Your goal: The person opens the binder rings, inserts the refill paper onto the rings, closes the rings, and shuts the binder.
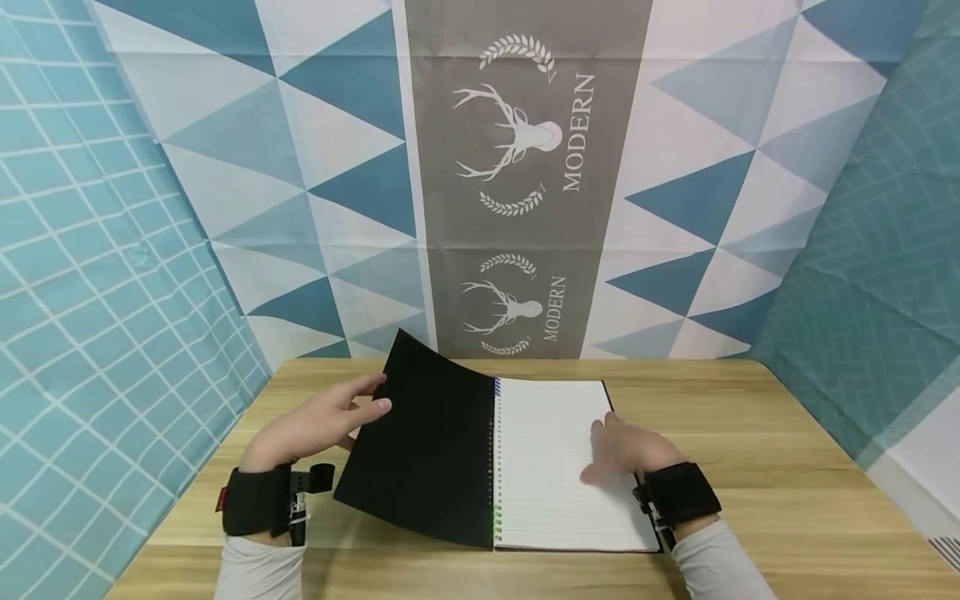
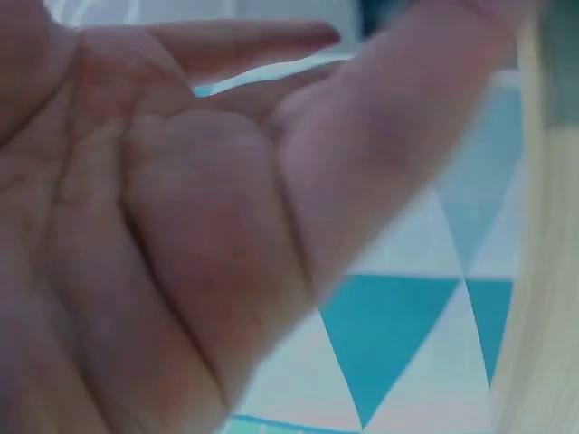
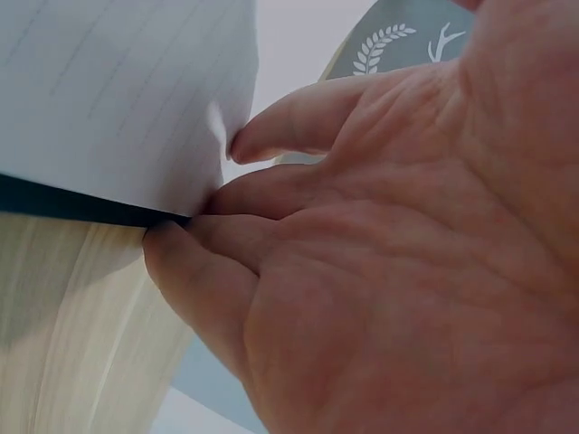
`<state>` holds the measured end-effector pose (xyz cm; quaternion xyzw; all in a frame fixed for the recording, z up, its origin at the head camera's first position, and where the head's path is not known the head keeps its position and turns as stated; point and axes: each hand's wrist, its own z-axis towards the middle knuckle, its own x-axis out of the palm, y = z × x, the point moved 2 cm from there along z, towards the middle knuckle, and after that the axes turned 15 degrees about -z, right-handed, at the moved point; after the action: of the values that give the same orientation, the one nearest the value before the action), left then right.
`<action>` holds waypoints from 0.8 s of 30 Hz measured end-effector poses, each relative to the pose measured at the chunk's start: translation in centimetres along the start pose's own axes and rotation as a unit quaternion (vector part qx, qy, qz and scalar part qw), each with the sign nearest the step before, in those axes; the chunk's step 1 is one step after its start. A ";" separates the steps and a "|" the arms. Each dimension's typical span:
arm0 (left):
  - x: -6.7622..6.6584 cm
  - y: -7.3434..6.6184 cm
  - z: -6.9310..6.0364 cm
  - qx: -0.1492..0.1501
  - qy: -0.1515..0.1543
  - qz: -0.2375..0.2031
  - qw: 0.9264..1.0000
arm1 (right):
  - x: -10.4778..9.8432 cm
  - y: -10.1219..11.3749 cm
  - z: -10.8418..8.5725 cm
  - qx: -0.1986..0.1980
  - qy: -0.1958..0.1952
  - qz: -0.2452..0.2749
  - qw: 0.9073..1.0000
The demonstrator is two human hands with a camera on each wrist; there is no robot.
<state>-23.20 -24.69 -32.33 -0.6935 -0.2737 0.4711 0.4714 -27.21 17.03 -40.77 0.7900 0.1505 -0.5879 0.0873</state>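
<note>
A spiral notebook lies opened on the table, its black cover (image 1: 427, 442) swung to the left and raised in a curve. Its lined white page (image 1: 551, 467) faces up on the right. My left hand (image 1: 322, 421) holds the cover's outer edge, with the thumb on the inner face and some fingers behind it. In the left wrist view the left palm (image 2: 190, 244) fills much of the picture, and its grip is hidden. My right hand (image 1: 630, 446) rests on the page's right edge. In the right wrist view its fingers (image 3: 262, 122) touch the edge, loosely extended.
The wooden table (image 1: 720, 408) extends around the notebook. Behind it hangs a patterned backdrop (image 1: 517, 167) with deer heads and triangles. Tiled blue cloth (image 1: 90, 250) covers the left side, and teal cloth (image 1: 870, 275) the right. Each wrist wears a black strap (image 1: 682, 492).
</note>
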 end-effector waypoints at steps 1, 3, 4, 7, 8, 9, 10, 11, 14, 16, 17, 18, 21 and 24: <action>0.0 -0.2 -0.1 0.015 0.001 -0.008 1.000 | 0.0 0.0 0.0 -0.001 0.000 0.003 1.000; 0.0 -0.5 -0.1 0.039 0.004 -0.033 0.999 | 0.0 0.0 0.0 -0.003 0.000 0.008 1.000; 0.0 -0.5 -0.1 0.047 0.004 -0.046 0.998 | 0.0 0.0 -0.1 -0.003 0.000 0.011 1.000; 0.4 -0.5 0.5 0.067 0.007 -0.078 0.995 | -0.1 0.1 -0.1 -0.004 -0.001 0.015 1.000; 0.6 -0.5 0.8 0.068 0.008 -0.087 0.994 | -0.1 0.1 -0.2 -0.004 -0.001 0.015 1.000; 0.8 -0.5 1.1 0.069 0.009 -0.098 0.993 | -0.1 0.1 -0.2 -0.005 -0.002 0.015 1.000; 1.0 -0.4 1.4 0.068 0.011 -0.109 0.992 | -0.1 0.1 -0.2 -0.005 -0.001 0.020 1.000; 1.3 -0.4 1.7 0.067 0.016 -0.122 0.990 | -0.1 0.1 -0.3 -0.008 0.000 0.025 1.000; 2.0 -0.3 2.5 0.059 0.032 -0.171 0.983 | -0.2 0.1 -0.4 -0.019 -0.002 0.060 0.998; 2.6 -0.4 3.1 0.053 0.039 -0.204 0.977 | -0.5 0.1 -0.5 -0.035 -0.016 0.097 0.995; 2.9 -0.4 3.3 0.050 0.041 -0.219 0.974 | -0.9 0.1 -0.5 -0.043 -0.031 0.113 0.992; 3.1 -0.5 3.6 0.048 0.040 -0.233 0.970 | -1.3 0.1 -0.6 -0.051 -0.049 0.133 0.989; 4.2 -0.6 4.5 0.041 0.036 -0.279 0.959 | -2.6 0.4 -0.9 -0.068 -0.103 0.175 0.977; 5.3 -0.6 5.2 0.028 0.030 -0.321 0.946 | -3.9 1.1 -1.4 -0.073 -0.139 0.201 0.967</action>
<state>-25.76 -18.01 -34.51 -0.5693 -0.4541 0.2810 0.6251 -26.55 15.92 -36.67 0.7057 0.0172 -0.6499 0.2817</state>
